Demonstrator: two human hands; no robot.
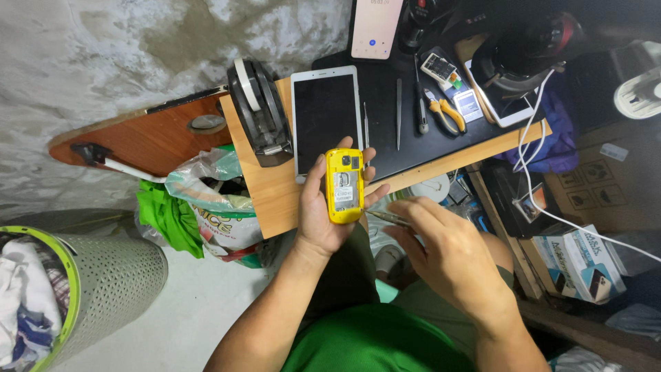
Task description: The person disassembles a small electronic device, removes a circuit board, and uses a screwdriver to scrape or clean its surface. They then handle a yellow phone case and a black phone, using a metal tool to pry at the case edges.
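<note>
My left hand (322, 222) holds a small yellow phone (344, 186) upright, its back cover off and the inner compartment showing. My right hand (446, 249) is just right of it and grips thin metal tweezers (385, 217), whose tip points at the phone's lower right edge. Both hands hover in front of the near edge of a wooden desk (272, 196), above my lap in green clothing.
On the desk lie a white tablet (326, 117), a black mat (385, 124) with slim tools, yellow-handled pliers (446, 114) and a roll of tape (258, 110). A lit phone (375, 27) stands behind. A plastic bag (213, 207) and a mesh basket (103, 282) sit left; boxes (585, 265) right.
</note>
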